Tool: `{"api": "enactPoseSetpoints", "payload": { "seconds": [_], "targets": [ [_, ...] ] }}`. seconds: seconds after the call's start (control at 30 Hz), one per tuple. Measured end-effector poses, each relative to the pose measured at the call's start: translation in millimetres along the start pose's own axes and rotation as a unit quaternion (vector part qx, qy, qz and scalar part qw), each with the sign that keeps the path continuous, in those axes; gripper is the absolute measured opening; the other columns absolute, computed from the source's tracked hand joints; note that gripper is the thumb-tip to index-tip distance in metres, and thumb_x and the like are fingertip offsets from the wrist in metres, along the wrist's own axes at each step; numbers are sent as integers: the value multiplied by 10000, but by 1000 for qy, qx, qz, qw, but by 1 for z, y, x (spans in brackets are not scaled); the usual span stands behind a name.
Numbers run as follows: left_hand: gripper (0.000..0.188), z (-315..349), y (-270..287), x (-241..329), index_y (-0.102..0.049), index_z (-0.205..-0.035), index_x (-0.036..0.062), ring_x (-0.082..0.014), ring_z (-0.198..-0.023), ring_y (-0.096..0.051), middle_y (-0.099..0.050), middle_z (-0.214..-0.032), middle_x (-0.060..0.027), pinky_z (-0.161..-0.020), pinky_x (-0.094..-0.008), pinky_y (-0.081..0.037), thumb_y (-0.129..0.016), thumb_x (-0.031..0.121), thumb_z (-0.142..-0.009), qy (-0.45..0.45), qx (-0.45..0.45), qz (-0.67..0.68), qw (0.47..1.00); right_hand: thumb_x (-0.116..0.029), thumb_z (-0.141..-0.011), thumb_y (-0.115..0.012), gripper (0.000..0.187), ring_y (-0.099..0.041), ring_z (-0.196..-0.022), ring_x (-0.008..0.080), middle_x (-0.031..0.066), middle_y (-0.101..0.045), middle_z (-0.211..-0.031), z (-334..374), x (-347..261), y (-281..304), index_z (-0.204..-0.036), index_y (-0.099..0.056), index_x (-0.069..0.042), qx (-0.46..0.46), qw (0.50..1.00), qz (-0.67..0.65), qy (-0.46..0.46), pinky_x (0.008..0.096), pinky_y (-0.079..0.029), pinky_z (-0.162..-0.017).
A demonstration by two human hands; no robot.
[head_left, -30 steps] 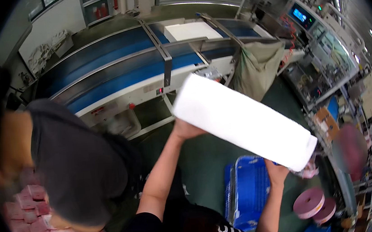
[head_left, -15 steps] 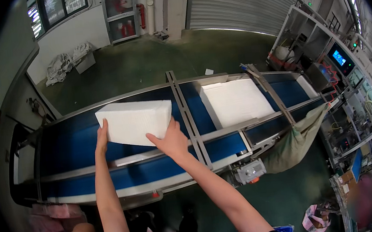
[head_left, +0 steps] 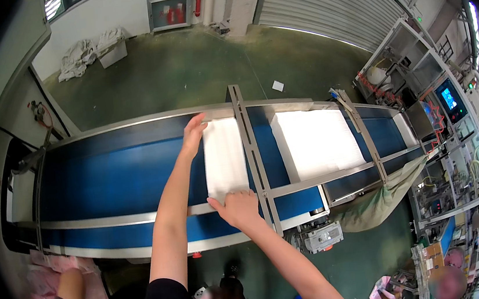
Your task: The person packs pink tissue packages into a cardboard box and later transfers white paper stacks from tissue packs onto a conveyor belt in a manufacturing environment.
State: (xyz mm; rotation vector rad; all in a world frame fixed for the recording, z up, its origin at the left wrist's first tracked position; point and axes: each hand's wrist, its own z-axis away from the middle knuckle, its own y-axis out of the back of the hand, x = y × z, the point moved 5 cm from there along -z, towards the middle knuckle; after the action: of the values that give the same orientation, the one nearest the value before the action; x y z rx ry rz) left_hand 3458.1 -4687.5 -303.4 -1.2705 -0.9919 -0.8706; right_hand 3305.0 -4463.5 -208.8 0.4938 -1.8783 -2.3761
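Observation:
A white rectangular stack [head_left: 224, 157], seemingly of thin layered sheets, lies lengthwise from far to near over the blue conveyor belt [head_left: 114, 180], just left of a metal crossbar. At its far left corner my left hand [head_left: 194, 134] is curled, fingers against the end. My right hand [head_left: 237, 206] grips the near end, thumb on the left and fingers over the top edge. A larger white stack [head_left: 320, 144] rests on the belt beyond the crossbar, apart from my hands.
Metal crossbars [head_left: 249, 148] span the conveyor, and a rail [head_left: 113, 220] runs along its near side. A machine with a lit screen [head_left: 449, 98] stands right. Greenish cloth [head_left: 368, 206] hangs below the belt. Another person's arm [head_left: 70, 293] is beside pink bundles at lower left.
The white stack has turned from crosswise to lengthwise and moved right, up close to the crossbar. My left hand has moved far and right to its far end; the right hand has moved nearer me.

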Motion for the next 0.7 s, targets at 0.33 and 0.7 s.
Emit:
{"api": "enactPoseSetpoints", "payload": {
  "seconds": [0.33, 0.7],
  "targets": [
    [308, 288, -26, 132, -546, -1226, 27, -119, -943, -585, -620, -1020, -48, -845, -246, -466, -590, 130, -939, -220, 136, 43, 965, -514, -855, -600, 617, -578, -1012, 266, 149, -578, -1103, 298, -104, 146, -1148, -520, 23, -173, 91, -894, 403, 392, -444, -915],
    [104, 759, -11, -34, -667, -994, 32, -47, -702, -606, -659, -782, 7, -654, -205, -482, -647, 85, -907, -20, 103, -93, 990, -521, -957, -494, 425, -537, -784, 258, 242, -530, -980, 590, -183, 154, -1279, -547, -249, -156, -67, -922, 349, 265, -474, -688]
  ]
}}
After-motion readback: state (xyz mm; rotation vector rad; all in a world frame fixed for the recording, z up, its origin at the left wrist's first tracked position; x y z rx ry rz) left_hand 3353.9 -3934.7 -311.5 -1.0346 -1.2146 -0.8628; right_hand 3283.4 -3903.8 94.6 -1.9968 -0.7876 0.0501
